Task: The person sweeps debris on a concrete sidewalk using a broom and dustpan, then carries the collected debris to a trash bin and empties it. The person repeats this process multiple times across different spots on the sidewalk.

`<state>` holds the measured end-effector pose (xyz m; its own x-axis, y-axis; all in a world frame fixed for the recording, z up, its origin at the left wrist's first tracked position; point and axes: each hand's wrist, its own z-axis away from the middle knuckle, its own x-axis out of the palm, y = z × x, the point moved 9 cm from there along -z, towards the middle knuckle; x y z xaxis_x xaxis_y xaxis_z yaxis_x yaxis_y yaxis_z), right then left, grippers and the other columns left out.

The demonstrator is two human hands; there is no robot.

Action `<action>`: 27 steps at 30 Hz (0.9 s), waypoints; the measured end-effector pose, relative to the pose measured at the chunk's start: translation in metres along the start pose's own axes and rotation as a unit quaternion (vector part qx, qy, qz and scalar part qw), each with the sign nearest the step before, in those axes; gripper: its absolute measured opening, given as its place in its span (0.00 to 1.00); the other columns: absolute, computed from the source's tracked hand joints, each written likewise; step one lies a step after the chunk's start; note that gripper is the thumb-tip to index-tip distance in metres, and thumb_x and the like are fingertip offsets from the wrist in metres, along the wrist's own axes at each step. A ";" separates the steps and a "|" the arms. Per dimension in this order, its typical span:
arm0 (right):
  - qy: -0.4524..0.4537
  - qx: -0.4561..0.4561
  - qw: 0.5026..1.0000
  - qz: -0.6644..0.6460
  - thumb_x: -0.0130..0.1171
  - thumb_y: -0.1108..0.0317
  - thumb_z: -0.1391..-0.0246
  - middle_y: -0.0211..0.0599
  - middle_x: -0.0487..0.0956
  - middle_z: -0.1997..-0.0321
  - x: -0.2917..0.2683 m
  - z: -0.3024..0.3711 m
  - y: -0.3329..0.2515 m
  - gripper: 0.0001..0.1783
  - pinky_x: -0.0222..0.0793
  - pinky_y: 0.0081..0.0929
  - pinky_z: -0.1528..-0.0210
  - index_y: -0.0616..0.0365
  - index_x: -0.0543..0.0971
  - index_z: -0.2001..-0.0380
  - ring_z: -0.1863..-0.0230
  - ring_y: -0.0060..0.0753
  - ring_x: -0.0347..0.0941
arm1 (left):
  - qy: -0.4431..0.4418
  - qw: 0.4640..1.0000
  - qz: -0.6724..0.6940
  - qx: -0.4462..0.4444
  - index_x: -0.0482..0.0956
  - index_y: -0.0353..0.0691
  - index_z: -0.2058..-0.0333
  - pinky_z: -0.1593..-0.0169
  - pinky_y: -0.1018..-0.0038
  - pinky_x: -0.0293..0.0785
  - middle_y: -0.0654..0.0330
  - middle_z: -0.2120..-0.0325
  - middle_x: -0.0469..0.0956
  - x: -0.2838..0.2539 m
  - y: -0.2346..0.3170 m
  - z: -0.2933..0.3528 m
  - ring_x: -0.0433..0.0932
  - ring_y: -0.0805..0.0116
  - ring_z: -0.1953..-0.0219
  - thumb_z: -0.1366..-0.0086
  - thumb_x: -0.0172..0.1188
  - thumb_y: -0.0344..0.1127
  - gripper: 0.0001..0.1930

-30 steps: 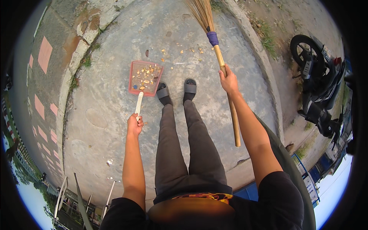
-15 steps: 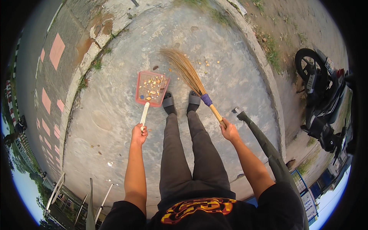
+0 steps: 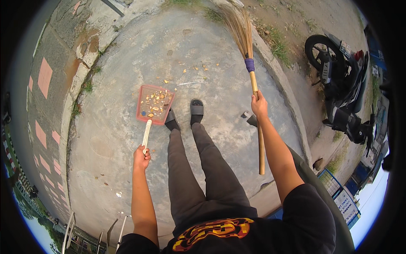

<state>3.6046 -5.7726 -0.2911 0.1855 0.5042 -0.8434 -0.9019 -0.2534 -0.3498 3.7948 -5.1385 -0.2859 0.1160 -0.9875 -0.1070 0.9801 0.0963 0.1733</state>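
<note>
- The camera sits on the person's head, on the left of a side-by-side pair, and looks down.
- The dark shirt (image 3: 262, 237) is very near, so it looks big at the bottom.
- Both arms (image 3: 144, 201) come in from below, with the left hand (image 3: 141, 157) and right hand (image 3: 259, 106) farther off.
- The sandals (image 3: 196, 110) look small, way down on the ground (image 3: 228, 84).
- The view is wide and round: straight edges bend, and sky (image 3: 370, 211) peeks into the low corners.

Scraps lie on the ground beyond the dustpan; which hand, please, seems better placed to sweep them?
Probably the right hand, as it grips the broom; the left hand is occupied holding the dustpan.
</note>
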 end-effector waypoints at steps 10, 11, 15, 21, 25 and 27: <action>-0.153 0.157 0.963 -0.159 0.57 0.62 0.34 0.28 0.72 0.80 0.018 0.282 0.199 0.29 0.66 0.25 0.83 0.53 0.68 0.32 0.84 0.21 0.68 | -0.027 0.995 -0.093 0.003 0.57 0.41 0.36 0.82 0.81 0.56 0.63 0.76 0.68 0.059 -0.003 -0.006 0.61 0.78 0.82 0.29 0.46 0.32 0.24; -0.134 0.134 0.965 -0.182 0.57 0.62 0.34 0.25 0.70 0.81 0.009 0.292 0.192 0.29 0.64 0.23 0.84 0.54 0.67 0.32 0.85 0.18 0.66 | -0.030 0.994 -0.105 0.003 0.56 0.42 0.35 0.82 0.81 0.56 0.63 0.76 0.68 0.065 -0.004 -0.006 0.61 0.78 0.82 0.29 0.46 0.32 0.25; -0.108 0.189 0.944 -0.248 0.58 0.62 0.34 0.25 0.72 0.80 -0.006 0.233 0.154 0.28 0.64 0.23 0.83 0.58 0.69 0.33 0.84 0.18 0.66 | -0.054 0.989 -0.136 -0.009 0.50 0.42 0.31 0.82 0.81 0.56 0.63 0.76 0.68 0.091 -0.007 -0.011 0.61 0.78 0.82 0.28 0.46 0.32 0.30; -0.085 0.157 0.964 -0.196 0.57 0.57 0.36 0.39 0.77 0.80 0.034 0.079 0.094 0.24 0.72 0.33 0.79 0.52 0.75 0.39 0.83 0.31 0.75 | -0.056 0.984 -0.170 0.007 0.63 0.42 0.44 0.82 0.83 0.56 0.62 0.75 0.68 0.104 0.000 -0.006 0.61 0.79 0.82 0.29 0.47 0.32 0.16; -0.211 0.283 0.913 -0.205 0.56 0.58 0.36 0.41 0.78 0.78 0.095 0.185 0.133 0.20 0.72 0.35 0.78 0.48 0.78 0.42 0.83 0.34 0.75 | -0.033 0.981 -0.192 0.005 0.61 0.42 0.40 0.83 0.83 0.56 0.63 0.76 0.67 0.097 0.009 0.007 0.61 0.79 0.82 0.29 0.47 0.32 0.20; -0.182 0.261 0.937 -0.144 0.57 0.58 0.36 0.38 0.77 0.78 0.093 0.253 0.151 0.22 0.71 0.34 0.80 0.49 0.77 0.40 0.83 0.32 0.74 | -0.037 0.978 -0.203 0.004 0.61 0.42 0.40 0.83 0.83 0.56 0.63 0.76 0.67 0.094 0.011 0.009 0.61 0.79 0.82 0.29 0.47 0.32 0.20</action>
<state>3.3871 -5.5549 -0.3195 0.3914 0.7621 -0.5158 -0.9202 0.3272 -0.2149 3.8148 -5.2310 -0.2850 -0.2955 -0.9504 -0.0971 0.9414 -0.3070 0.1399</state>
